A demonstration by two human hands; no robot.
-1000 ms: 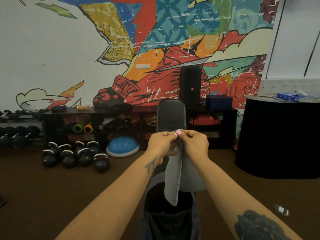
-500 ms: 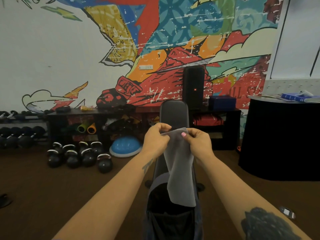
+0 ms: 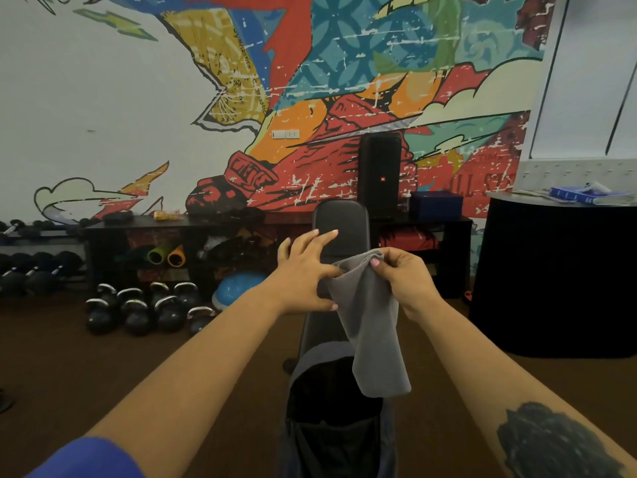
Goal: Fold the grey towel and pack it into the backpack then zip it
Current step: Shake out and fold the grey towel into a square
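The grey towel [image 3: 370,322] hangs folded lengthwise in the air above the bench. My right hand [image 3: 405,279] pinches its top edge between thumb and fingers. My left hand [image 3: 305,270] is beside the towel's left edge with its fingers spread; the thumb touches the cloth low on that edge. Below the towel the backpack [image 3: 331,391] lies on the black workout bench [image 3: 341,229], its main compartment unzipped and dark inside.
Several kettlebells [image 3: 144,305] and a blue balance dome [image 3: 238,288] sit on the brown floor at the left. A low black shelf [image 3: 138,225] runs along the mural wall with a tall speaker [image 3: 379,174]. A black round counter [image 3: 558,270] stands right.
My left hand has let go of the towel's top edge and spread its fingers. The towel now hangs from my right hand alone and has swung a little to the right.
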